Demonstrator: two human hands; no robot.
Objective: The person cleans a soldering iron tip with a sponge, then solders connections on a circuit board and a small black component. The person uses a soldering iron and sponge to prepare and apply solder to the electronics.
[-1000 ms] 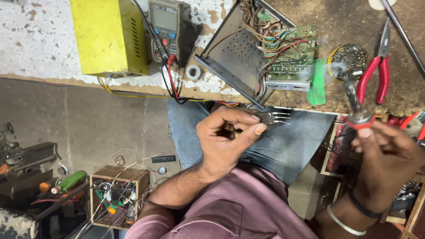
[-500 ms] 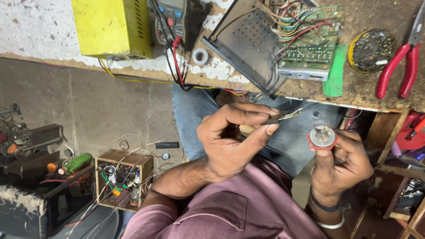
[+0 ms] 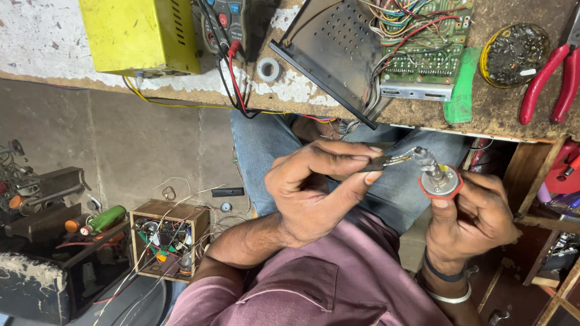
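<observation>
You're wearing a mauve-pink shirt (image 3: 314,290) with a chest pocket, its sleeve pushed up above the elbow, and faded blue jeans (image 3: 266,157) over your lap. Your right wrist carries a dark band (image 3: 441,273) and, below it, a thin silver bangle (image 3: 446,296). Your left hand (image 3: 314,187) and forearm are bare.

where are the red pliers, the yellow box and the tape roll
red pliers (image 3: 553,72), head view, on the left red handle
yellow box (image 3: 139,33), head view, on its plain yellow side
tape roll (image 3: 260,70), head view, on the grey ring's left edge
</observation>
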